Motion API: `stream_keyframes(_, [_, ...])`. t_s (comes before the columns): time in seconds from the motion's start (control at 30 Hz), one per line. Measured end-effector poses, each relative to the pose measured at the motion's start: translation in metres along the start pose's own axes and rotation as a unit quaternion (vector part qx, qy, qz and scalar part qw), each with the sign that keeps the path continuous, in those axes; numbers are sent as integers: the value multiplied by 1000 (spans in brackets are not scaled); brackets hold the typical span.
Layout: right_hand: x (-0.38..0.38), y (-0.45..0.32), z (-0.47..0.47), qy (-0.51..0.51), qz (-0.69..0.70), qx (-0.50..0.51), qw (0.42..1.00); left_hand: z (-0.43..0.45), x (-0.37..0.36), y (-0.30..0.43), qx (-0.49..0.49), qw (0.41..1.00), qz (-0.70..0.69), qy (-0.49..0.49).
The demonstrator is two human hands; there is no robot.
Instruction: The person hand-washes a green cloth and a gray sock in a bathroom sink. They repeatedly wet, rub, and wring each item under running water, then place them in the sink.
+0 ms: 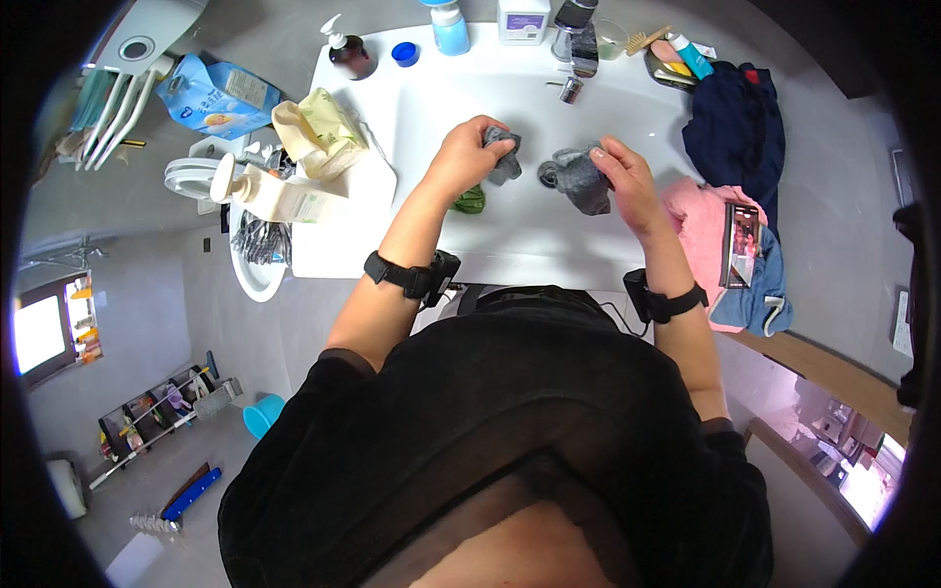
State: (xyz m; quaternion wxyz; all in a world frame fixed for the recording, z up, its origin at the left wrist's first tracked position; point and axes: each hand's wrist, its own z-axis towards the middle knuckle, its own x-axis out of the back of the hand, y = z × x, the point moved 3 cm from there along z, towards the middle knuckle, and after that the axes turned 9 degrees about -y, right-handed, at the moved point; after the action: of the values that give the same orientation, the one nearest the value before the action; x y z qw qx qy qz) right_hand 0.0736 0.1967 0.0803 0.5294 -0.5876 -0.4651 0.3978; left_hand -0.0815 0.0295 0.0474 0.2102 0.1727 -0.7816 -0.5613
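Note:
Over a white sink (470, 246), my left hand (470, 158) grips a small piece of wet grey cloth (503, 173) that hangs from its fingers. Another grey cloth (584, 182) hangs from my right hand (625, 176), pinched between thumb and fingers. The round drain (548, 174) shows just left of this second cloth. A green item (469, 200), perhaps a cloth or soap, lies in the basin partly behind my left wrist. The chrome faucet (570, 90) stands at the basin's far side, beyond both hands.
A brown pump bottle (351, 57), blue cap (405, 54), blue bottle (450, 31) and white container (523, 20) line the back rim. Left are a cream pump bottle (283, 197) and blue pouch (217, 95). Right are dark blue clothing (735, 125), a pink towel (695, 228) and a phone (740, 246).

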Motion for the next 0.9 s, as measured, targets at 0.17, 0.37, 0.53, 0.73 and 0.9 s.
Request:
stream_keyframes(0.17, [-13, -22, 6, -92, 2, 3, 996, 11, -12, 3, -22, 996, -86, -25])
stream_keyframes(0.37, [-36, -15, 35, -182, 54, 27, 981, 5, -33, 13, 72, 963, -235, -108])
stream_keyframes(0.53, [-18, 17, 54, -40, -11, 45, 998, -4, -31, 12, 17, 966, -190, -174])
stream_keyframes(0.73, [-3, 42, 32, 1, 38, -74, 997, -2, -23, 23, 55, 976, -195, -75])
stream_keyframes(0.9, [-16, 67, 25, -21, -292, -10, 956, 4, -14, 26, 28, 993, -119, -5])
